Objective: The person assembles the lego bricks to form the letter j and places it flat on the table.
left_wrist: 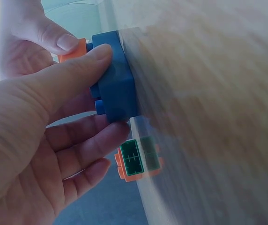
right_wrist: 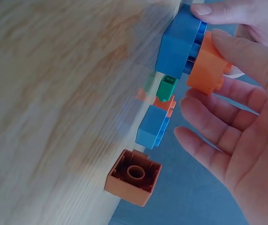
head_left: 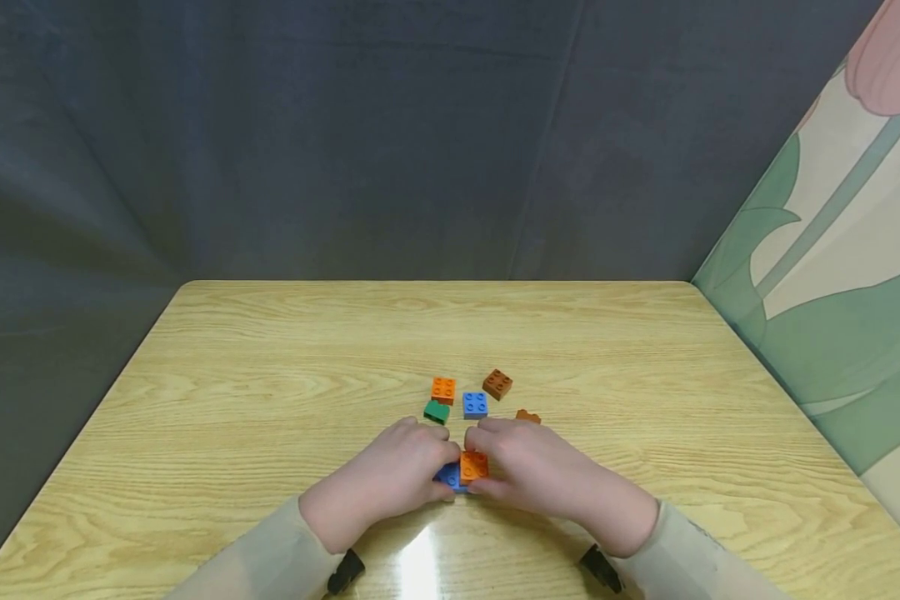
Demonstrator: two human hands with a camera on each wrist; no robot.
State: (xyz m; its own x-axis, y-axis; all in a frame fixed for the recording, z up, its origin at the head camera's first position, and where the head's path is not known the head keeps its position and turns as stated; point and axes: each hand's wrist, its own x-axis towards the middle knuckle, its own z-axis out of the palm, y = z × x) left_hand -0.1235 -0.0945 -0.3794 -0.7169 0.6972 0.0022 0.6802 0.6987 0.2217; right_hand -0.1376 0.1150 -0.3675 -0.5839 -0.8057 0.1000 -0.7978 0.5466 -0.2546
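Observation:
A long blue toy building brick (head_left: 451, 476) lies studs up on the table before me. My left hand (head_left: 408, 467) grips its left part, thumb on the near side and fingers on the far side. At the right end, my right hand (head_left: 528, 462) pinches a square orange brick (head_left: 474, 467) between thumb and fingers. In the right wrist view, the orange brick (right_wrist: 208, 65) sits over the studs of the blue brick (right_wrist: 178, 44), and some blue studs show between the two. The left wrist view shows my left thumb on the blue brick's side (left_wrist: 117, 79).
Beyond my hands lie a second orange brick (head_left: 443, 390), a tipped green brick (head_left: 437, 411), a small blue brick (head_left: 476, 406) and a brown brick (head_left: 497, 383). Another brown brick (head_left: 528, 416), its hollow underside showing in the right wrist view, is partly behind my right hand.

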